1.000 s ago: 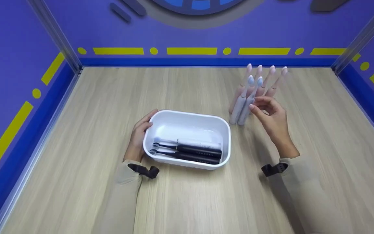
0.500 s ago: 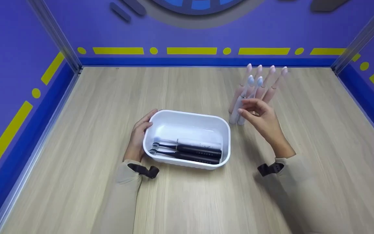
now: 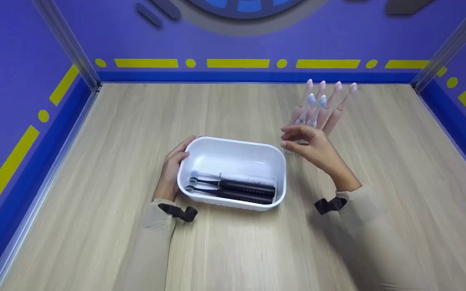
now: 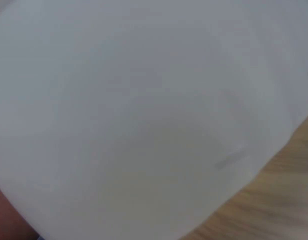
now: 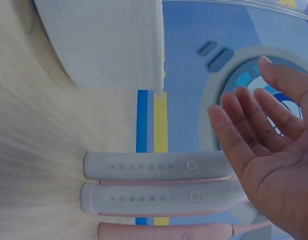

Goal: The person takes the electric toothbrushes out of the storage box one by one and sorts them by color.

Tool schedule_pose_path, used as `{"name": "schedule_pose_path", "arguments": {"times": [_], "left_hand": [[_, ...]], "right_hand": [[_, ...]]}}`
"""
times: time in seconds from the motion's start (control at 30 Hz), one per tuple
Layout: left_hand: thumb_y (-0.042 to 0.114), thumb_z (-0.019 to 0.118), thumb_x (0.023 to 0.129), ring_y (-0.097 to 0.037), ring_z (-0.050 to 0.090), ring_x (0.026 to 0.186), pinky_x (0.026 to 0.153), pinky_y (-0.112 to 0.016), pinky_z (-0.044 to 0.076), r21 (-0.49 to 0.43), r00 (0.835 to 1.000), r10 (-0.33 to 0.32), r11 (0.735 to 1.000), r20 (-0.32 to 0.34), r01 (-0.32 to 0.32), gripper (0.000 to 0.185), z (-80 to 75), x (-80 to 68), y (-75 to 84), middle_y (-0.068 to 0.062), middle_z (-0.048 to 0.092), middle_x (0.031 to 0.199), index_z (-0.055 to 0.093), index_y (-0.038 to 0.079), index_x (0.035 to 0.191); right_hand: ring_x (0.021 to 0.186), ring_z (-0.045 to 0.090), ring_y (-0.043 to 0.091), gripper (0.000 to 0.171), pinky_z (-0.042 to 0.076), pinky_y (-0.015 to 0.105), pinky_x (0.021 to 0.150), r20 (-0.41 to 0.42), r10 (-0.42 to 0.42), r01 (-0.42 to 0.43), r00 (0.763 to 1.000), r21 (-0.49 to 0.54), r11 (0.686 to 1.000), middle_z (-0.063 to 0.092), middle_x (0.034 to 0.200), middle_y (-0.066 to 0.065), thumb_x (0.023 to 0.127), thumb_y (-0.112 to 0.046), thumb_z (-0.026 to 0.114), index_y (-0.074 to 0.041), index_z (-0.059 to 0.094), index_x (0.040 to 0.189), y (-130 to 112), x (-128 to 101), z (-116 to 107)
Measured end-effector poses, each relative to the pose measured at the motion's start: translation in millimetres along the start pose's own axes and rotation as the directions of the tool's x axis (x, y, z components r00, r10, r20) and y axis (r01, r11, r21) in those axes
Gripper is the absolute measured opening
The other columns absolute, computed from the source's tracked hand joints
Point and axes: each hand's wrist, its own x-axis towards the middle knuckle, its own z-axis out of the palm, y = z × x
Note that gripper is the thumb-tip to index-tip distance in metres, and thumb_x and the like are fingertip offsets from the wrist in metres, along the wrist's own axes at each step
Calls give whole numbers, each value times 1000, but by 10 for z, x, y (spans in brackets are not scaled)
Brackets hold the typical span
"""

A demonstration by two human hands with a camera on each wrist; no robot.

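Observation:
My left hand (image 3: 171,169) grips the left end of a white plastic bin (image 3: 233,141), its thumb at the rim. Two black electric toothbrushes (image 3: 247,187) lie in the bin beside a white one (image 3: 239,176). My right hand (image 3: 316,150) is between the bin's right end and the standing toothbrushes, with relaxed, gently bent fingers and nothing in them. Two white electric toothbrushes (image 5: 154,165) with bluish heads stand upright just behind it, their handles partly covered in the head view. In the left wrist view the bin's wall (image 4: 144,110) fills nearly everything.
Several pink electric toothbrushes (image 3: 333,119) stand upright behind the white ones, at the right rear of the wooden table (image 3: 144,121). Purple panels with yellow dashes (image 3: 237,63) enclose the back and both sides.
My right hand has moved left and slightly toward me, passing in front of the white toothbrushes, to near the bin's right end. The left hand and bin have stayed put.

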Motion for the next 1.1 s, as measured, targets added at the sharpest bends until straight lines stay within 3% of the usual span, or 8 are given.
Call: {"name": "schedule_pose_path", "arguments": {"times": [0.3,0.63,0.9,1.1], "left_hand": [[0,32,92,-21,28,145,120,-34,20,-3,1000,8,1000,-3,-8,53,5,4,-6,-11,35,154,40,-2,144],[2,32,92,-19,28,145,120,-32,20,-3,1000,-8,1000,-2,8,53,7,-18,12,-8,35,155,41,1,144],[2,32,92,-17,28,145,120,-31,20,16,1000,-5,1000,-8,5,53,0,-22,12,-7,35,155,42,2,144],[3,33,92,-17,28,145,120,-31,20,31,1000,-2,1000,-8,2,53,5,-26,11,-6,35,155,42,2,144]], "right_hand": [[98,63,20,39,50,14,83,142,57,-48,988,-61,997,69,106,14,86,-19,72,-3,64,121,-135,98,60],[95,65,20,42,49,18,81,291,20,18,956,-126,992,71,103,11,85,-19,72,-4,62,123,-219,213,125],[98,66,25,43,51,44,94,413,3,62,911,-145,987,70,102,14,86,-16,71,0,61,124,-290,312,188],[101,67,28,43,52,43,93,463,23,82,886,-205,975,71,104,15,87,-18,69,1,60,124,-361,359,280]]}}
